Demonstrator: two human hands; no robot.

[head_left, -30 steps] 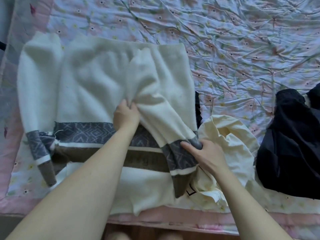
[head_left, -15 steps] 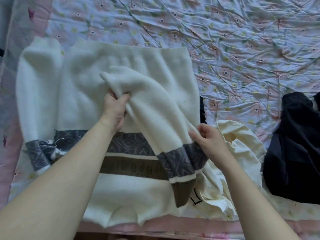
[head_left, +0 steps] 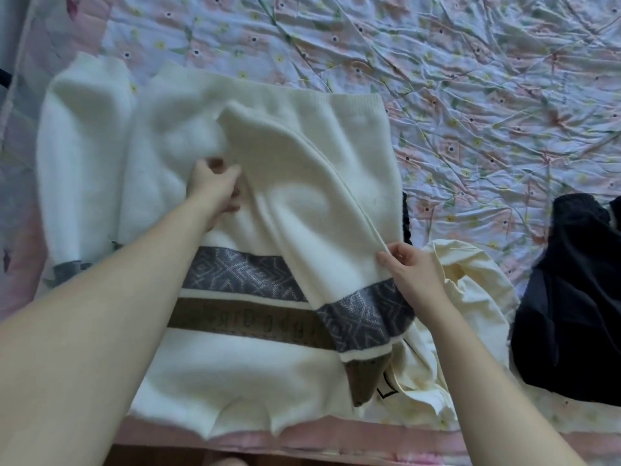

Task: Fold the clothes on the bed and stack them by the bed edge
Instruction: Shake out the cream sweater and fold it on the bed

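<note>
The white sweater [head_left: 188,156] lies spread flat on the bed [head_left: 470,79], its banded chest toward the near bed edge and its hem away from the person. Its right sleeve [head_left: 302,196] is brought in over the body, and this is the part in hand: the sleeve's long axis runs on a slant from the banded shoulder end near the right hand up and leftward to the cuff, which lies in the middle of the body just beyond the left hand. The left hand [head_left: 215,190] grips the sleeve's inner edge below the cuff, fingers curled into the knit; the right hand [head_left: 410,274] pinches the sleeve's outer seam by the grey band. The left hand is the nearer one to the free cuff end, so laying the sleeve straight would likely turn on that hand, with the right hand holding the shoulder end as a pivot. The other sleeve [head_left: 77,163] lies flat along the left side, not yet folded in. Just right of the sweater sits a crumpled cream garment [head_left: 470,297], and beyond it a black garment [head_left: 578,297], both unfolded.
</note>
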